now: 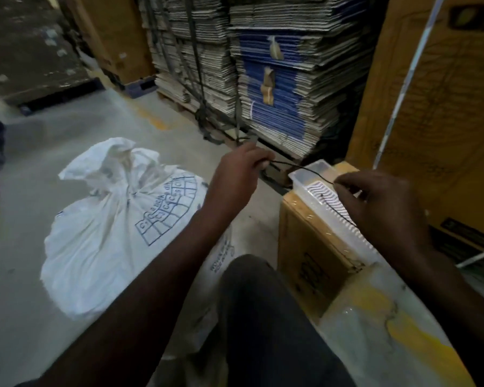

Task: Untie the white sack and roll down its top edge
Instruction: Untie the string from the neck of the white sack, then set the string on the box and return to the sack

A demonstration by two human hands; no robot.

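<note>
Holding a thin black string (302, 170) stretched between them, both hands sit right of centre in the frame, away from the white sack (118, 227). The left hand (236, 174) pinches one end with fingers closed together near the middle; the right hand (383, 205) pinches the other end further right, above a clear plastic tray (316, 169) that rests on a cardboard box (310, 255). The string runs roughly left to right, dipping slightly toward the right hand.

The sack lies on the floor (67, 141) at lower left of the frame, left of and below both hands, so the left hand is clearly the nearer one. Its bulging body spreads wide, and its gathered neck (123, 174) rises toward the upper left, with the mouth ruffled loosely open at the top. Whether any tie remains around the neck cannot be told. Judging from the loose string, untying seems done; rolling down the top edge calls for both hands to go left to the mouth.
</note>
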